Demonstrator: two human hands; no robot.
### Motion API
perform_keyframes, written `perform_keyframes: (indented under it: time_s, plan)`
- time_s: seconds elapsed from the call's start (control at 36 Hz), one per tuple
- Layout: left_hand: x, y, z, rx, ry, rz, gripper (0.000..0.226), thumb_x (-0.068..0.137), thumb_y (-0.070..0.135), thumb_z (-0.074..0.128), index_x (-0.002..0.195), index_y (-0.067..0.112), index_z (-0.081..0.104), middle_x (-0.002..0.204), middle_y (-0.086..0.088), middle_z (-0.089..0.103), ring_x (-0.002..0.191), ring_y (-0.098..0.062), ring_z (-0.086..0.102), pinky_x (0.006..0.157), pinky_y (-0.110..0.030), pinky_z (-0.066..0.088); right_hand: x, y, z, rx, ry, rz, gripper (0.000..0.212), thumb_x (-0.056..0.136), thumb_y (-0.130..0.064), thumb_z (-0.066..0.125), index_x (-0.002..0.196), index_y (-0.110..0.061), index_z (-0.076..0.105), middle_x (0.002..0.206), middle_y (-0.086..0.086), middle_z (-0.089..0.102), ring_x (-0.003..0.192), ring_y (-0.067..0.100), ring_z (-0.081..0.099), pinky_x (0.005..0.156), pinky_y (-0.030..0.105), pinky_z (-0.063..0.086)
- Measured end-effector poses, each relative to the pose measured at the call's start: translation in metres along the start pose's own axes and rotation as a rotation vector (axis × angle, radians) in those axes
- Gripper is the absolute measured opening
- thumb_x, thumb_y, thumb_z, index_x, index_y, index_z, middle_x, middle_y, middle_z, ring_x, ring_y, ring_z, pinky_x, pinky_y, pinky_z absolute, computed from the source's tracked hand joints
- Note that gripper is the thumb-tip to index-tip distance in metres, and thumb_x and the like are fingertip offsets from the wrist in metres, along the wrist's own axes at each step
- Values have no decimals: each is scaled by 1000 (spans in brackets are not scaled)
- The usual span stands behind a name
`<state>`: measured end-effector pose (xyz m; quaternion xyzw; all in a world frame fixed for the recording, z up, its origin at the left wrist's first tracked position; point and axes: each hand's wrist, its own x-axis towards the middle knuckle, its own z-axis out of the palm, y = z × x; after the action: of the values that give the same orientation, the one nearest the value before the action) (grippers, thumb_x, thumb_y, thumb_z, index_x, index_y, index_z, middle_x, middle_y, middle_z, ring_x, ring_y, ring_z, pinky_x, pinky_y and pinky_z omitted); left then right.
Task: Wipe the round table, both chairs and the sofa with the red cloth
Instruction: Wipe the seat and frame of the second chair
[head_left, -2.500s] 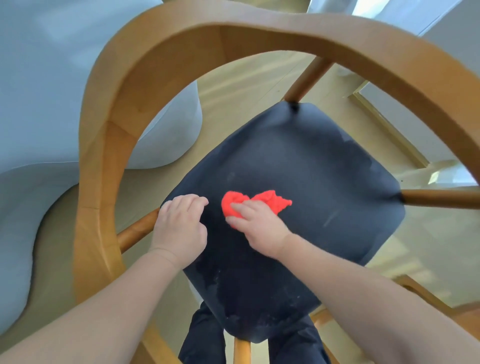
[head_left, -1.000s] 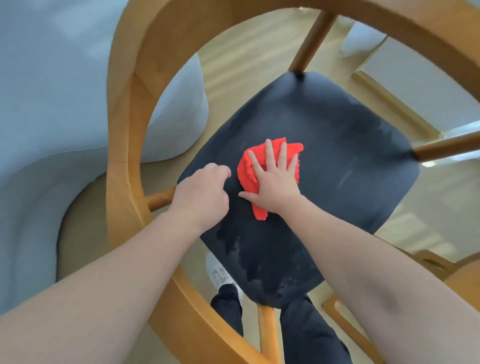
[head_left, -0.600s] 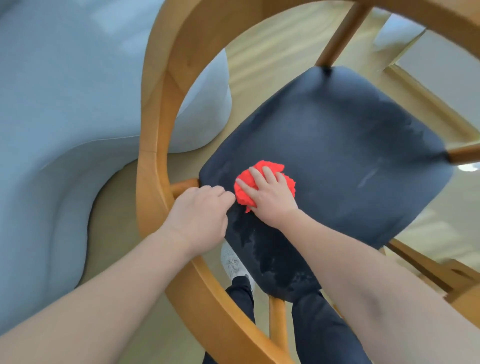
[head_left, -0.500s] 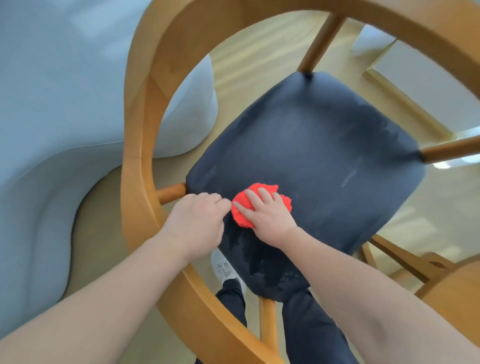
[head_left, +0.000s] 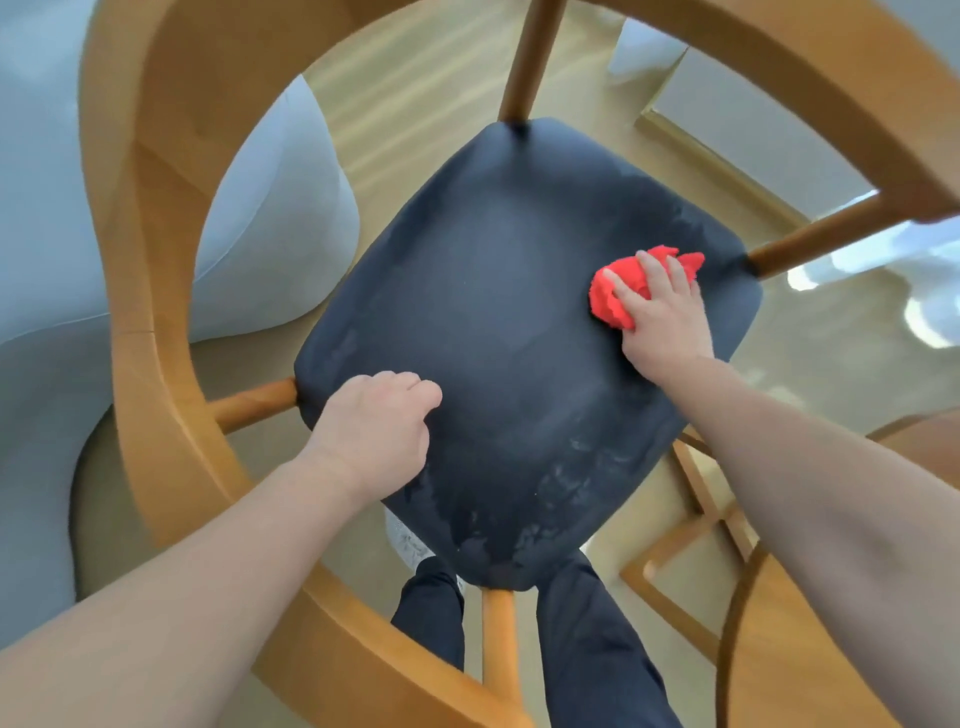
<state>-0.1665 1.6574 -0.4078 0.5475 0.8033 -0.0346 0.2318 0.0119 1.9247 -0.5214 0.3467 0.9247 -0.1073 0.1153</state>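
Under right hand (head_left: 665, 325), half-hidden red cloth (head_left: 610, 301)

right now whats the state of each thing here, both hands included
chair seat, dark, smeary streaks along its near edge
chair frame, wooden, standing upright
red cloth, bunched up, pressed on the chair seat near its right corner
right hand, fingers straight, pressing the red cloth down
left hand, fingers curled, resting on the chair seat, holding nothing
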Motion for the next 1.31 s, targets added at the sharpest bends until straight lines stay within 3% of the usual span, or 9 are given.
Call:
perform_keyframes:
  time_s: [0.22,0.39,0.5,0.61,0.75,0.92,1.06,1.14,1.31]
  plan:
    - [-5,0,1,-15,-30,9,29,73,11,42,89,11,67,80,-4,66,73,-29,61,66,-41,51,-102,-48,48,178,98,-91,65,59,-1,58,122,-12,66,132,25,53,114,50,46,87,59,45]
    - [-8,9,-8,-53,-51,-9,29,85,8,46,109,14,62,101,-2,64,94,-26,57,84,-38,44,-206,-76,58,135,-209,-256,82,47,-13,89,124,-24,64,132,13,56,117,40,47,88,55,49]
    - [-11,15,-13,-76,-57,-6,31,87,9,45,113,16,61,104,0,63,97,-24,55,86,-35,41,-247,-79,48,128,-499,-324,71,81,-21,74,143,-38,42,153,3,34,139,35,32,109,53,32]
    - [-11,19,-14,-67,-56,30,32,87,10,44,114,18,59,105,2,63,97,-22,55,87,-33,41,-234,-64,35,258,-246,-184,73,68,-19,84,132,-34,52,140,5,47,126,37,47,96,55,48]
    - [-2,27,-8,-35,-53,111,29,85,9,45,108,16,60,101,1,61,94,-22,54,84,-33,42,-152,-44,17,352,67,136,62,69,4,68,128,-17,62,142,22,44,125,50,42,104,57,38]
    - [-5,33,12,-46,-54,240,35,74,11,38,97,11,64,85,-3,63,79,-27,57,69,-38,46,-160,-77,47,371,-84,307,69,88,1,54,148,-30,37,162,4,11,147,34,3,117,51,20]
    - [-9,32,14,5,-105,278,35,81,7,41,109,14,61,96,-2,62,89,-26,56,79,-36,44,-249,-128,79,399,-194,112,75,78,3,69,143,-25,46,159,8,22,144,43,17,113,56,22]
    - [-14,37,10,29,-173,251,38,86,9,42,120,19,55,108,2,59,100,-22,52,87,-32,39,-280,-133,74,392,-458,-5,70,92,-1,50,150,-33,30,163,1,0,148,35,-3,115,53,24]
    - [-32,42,-6,-16,-81,267,35,78,5,44,106,13,63,94,-3,64,86,-28,58,75,-38,46,-256,-106,25,366,-541,-112,57,97,-20,50,148,-38,33,161,-4,7,147,27,7,118,40,18]
